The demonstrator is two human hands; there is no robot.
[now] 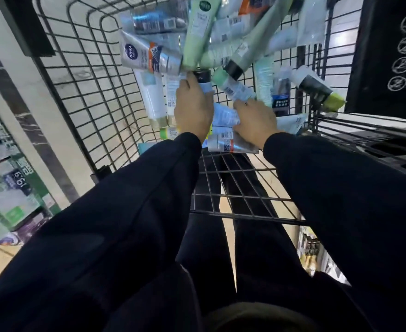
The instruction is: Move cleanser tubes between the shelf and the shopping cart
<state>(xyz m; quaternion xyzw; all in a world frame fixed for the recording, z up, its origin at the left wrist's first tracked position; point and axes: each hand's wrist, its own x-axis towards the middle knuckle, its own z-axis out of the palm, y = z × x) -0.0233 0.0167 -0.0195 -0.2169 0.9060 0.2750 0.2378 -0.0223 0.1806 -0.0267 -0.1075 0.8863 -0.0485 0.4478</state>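
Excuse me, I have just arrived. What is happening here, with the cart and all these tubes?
A person in dark sleeves reaches with both hands into a wire shopping cart that holds a pile of cleanser tubes. The left hand grips a tube with a black cap. The right hand rests on several pale tubes and seems to gather them. Shelf goods show at the far left.

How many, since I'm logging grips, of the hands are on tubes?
2. The left hand grips a black-capped tube; the right hand grips a white tube just right of it.
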